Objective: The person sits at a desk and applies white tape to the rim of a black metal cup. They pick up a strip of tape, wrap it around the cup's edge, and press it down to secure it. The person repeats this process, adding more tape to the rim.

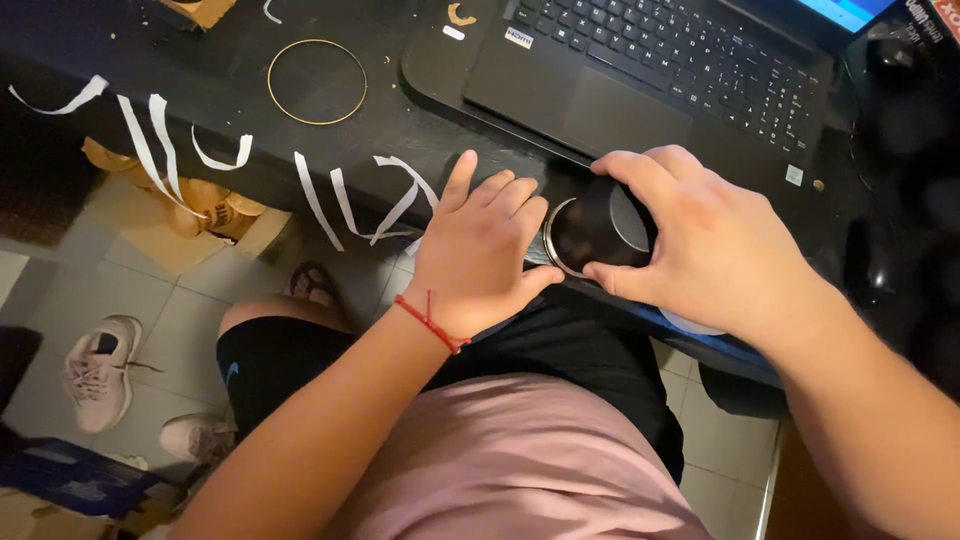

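Item 1: round dark disc w/ metal rim [598,232], lay flat at near edge of black desk [200,110], just in front of laptop [640,60], touching its front edge as far as could be told.

R hand [700,245]: curled over disc from the right, thumb on near rim, fingers arched over far side; gripped it.

L hand [480,255]: palm down on desk just left of disc, fingers bent, thumb tip at disc's near-left rim; held nothing that showed. Red string bracelet [432,322] on wrist.

Step, as judged: disc was being seated or pressed in place, R hand doing the work, L hand steadying. Next move would call for even pressure around the rim and a firm brace from L hand, since disc sat close to desk edge and could slip off toward the lap.

Surroundings: thin gold-coloured ring [317,82] lay flat on desk, well apart to the left. White paper strips [345,200] scattered along desk front, some hanging over edge. Pink sneaker [98,370] on tiled floor below. Person wore pink shirt, dark shorts.
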